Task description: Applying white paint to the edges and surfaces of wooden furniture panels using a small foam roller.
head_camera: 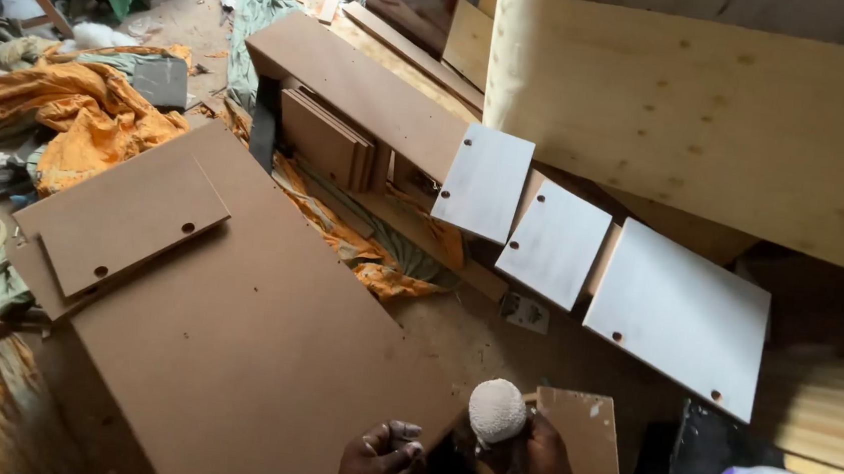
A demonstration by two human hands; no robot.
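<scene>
One head cam, looks steeply down & fwd from above; hands at bottom edge, floor w/ boards beyond.

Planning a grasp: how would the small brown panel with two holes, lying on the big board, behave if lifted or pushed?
The small brown panel looks thin, flat and rigid, so it probably stays stiff and feels light. Lying flush on the large brown board, its edges may be hard to get under. Pushed, it would likely slide, not roll.
</scene>
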